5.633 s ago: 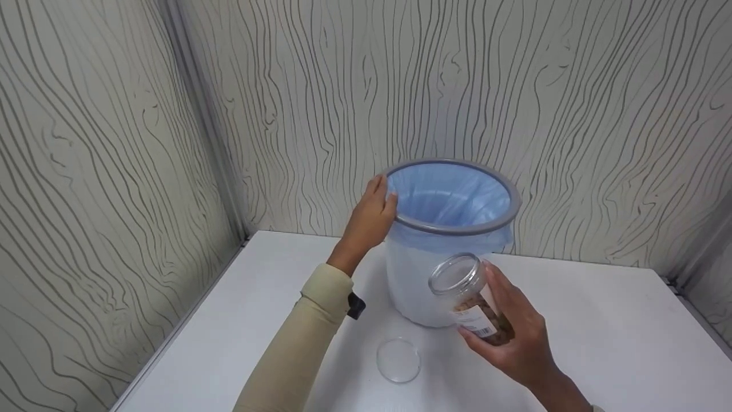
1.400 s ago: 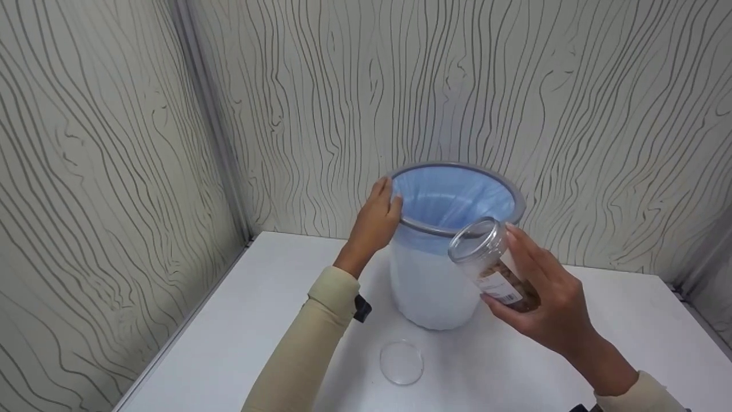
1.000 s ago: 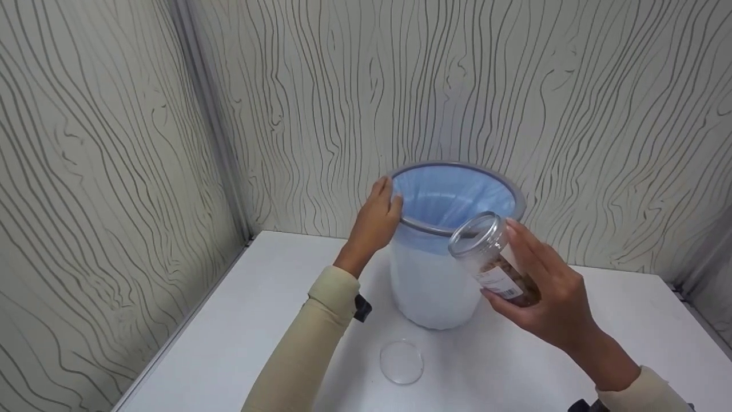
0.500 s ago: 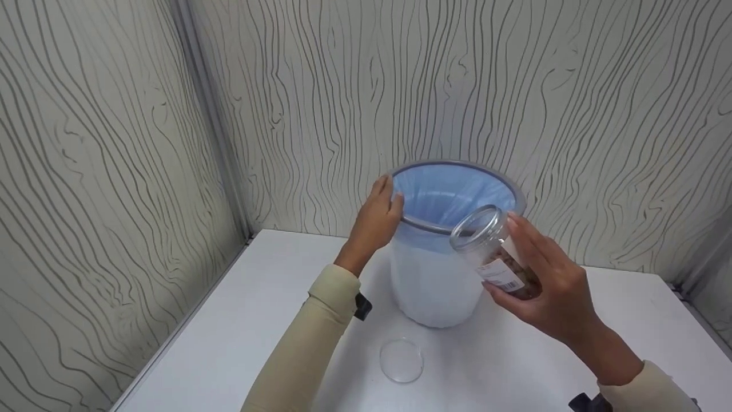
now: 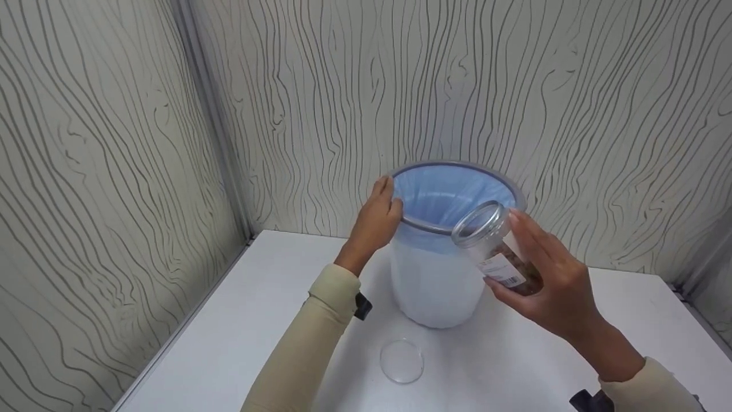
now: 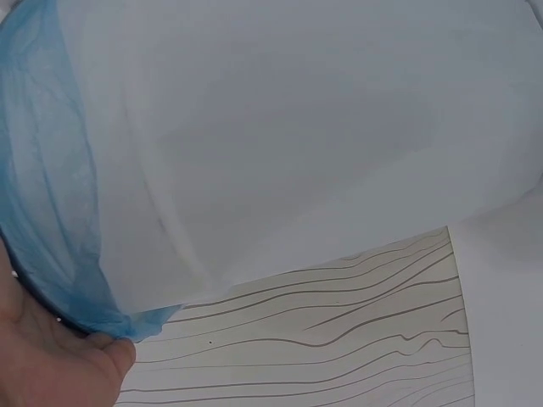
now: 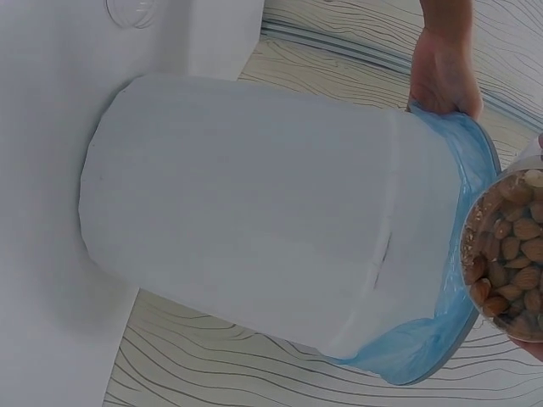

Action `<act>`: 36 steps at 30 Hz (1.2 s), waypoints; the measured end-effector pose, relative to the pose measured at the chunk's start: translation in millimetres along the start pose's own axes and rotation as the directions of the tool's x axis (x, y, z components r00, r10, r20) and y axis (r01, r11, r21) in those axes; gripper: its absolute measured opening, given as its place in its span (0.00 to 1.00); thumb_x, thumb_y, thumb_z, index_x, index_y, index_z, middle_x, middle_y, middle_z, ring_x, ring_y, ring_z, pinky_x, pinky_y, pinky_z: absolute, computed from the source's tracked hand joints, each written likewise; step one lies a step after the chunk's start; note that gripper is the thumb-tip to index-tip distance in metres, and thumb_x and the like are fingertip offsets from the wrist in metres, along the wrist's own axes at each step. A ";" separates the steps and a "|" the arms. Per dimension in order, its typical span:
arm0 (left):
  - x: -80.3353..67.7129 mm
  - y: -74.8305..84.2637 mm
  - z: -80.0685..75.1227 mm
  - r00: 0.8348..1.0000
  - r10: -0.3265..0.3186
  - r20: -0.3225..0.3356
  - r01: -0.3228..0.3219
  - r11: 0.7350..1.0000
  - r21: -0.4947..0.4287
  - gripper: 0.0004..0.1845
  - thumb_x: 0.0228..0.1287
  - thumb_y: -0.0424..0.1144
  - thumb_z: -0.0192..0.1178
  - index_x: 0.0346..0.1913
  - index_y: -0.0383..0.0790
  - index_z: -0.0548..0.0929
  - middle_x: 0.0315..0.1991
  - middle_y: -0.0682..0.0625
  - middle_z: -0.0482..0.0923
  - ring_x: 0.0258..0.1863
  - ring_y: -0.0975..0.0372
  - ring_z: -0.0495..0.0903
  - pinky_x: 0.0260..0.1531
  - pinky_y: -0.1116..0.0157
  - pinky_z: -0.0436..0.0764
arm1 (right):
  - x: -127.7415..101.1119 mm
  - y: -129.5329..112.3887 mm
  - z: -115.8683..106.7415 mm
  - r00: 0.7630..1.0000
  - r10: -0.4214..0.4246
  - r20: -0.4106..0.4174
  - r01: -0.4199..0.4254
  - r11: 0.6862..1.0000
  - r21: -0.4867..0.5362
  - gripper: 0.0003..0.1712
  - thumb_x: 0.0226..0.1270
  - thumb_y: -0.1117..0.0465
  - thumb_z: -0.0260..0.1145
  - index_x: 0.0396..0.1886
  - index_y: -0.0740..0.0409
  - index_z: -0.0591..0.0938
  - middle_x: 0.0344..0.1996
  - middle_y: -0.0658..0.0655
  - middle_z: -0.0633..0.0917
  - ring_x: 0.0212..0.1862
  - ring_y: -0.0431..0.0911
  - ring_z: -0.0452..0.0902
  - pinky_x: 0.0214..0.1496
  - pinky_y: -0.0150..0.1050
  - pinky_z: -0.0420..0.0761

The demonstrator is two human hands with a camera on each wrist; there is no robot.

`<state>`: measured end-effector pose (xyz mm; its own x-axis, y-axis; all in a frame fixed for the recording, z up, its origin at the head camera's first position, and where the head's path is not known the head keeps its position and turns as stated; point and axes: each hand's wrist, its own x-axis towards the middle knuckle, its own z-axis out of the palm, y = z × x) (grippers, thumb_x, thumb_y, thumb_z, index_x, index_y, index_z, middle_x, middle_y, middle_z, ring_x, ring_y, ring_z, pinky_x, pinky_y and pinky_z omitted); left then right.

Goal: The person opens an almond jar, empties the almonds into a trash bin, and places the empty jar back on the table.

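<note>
A white bin [image 5: 433,286] with a grey rim and a blue liner [image 5: 452,197] stands at the back of the white table. My left hand [image 5: 374,220] grips the bin's left rim; its palm [image 6: 51,360] shows under the liner's edge in the left wrist view. My right hand [image 5: 546,280] holds a clear open jar [image 5: 494,246] with a white label, tilted with its mouth towards the bin's right rim. Almonds fill the jar's bottom [image 7: 509,254]. The bin's white wall [image 7: 254,212] fills the right wrist view.
A clear round lid [image 5: 402,360] lies flat on the table [image 5: 240,320] in front of the bin. Wood-grain wall panels [image 5: 114,143] close in the back and left sides. A black wrist strap [image 5: 362,307] shows on my left sleeve.
My right hand has lifted the jar from low in front of the bin up to its right rim and tilted the mouth further towards the opening. My left hand has stayed on the rim.
</note>
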<state>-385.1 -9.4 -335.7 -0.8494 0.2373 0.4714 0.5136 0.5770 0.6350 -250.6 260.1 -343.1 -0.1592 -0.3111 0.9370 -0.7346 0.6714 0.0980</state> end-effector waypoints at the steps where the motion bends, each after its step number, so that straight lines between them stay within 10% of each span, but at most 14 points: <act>1: 0.3 -0.2 -0.1 1.000 0.000 0.002 0.000 1.000 -0.003 0.32 0.79 0.43 0.37 0.80 0.32 0.52 0.82 0.43 0.47 0.80 0.56 0.48 0.76 0.58 0.54 | 0.5 0.4 -0.2 1.000 0.000 0.000 0.000 1.000 -0.002 0.44 0.63 0.36 0.67 0.64 0.68 0.78 0.62 0.66 0.81 0.54 0.62 0.81 0.68 0.30 0.66; 36: 1.1 -0.7 -2.0 0.999 0.000 0.041 0.000 1.000 -0.013 0.33 0.78 0.45 0.35 0.80 0.34 0.50 0.82 0.43 0.44 0.80 0.56 0.47 0.76 0.58 0.54 | 9.1 17.1 -10.8 0.997 0.053 0.056 -0.050 0.997 -0.056 0.46 0.61 0.36 0.66 0.68 0.65 0.76 0.66 0.61 0.79 0.57 0.61 0.80 0.67 0.24 0.64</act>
<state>-386.1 -11.2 -334.5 -0.8536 0.2695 0.4458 0.5148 0.5671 0.6430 -257.5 276.1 -329.3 -0.2350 -0.3123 0.9204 -0.6874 0.7229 0.0698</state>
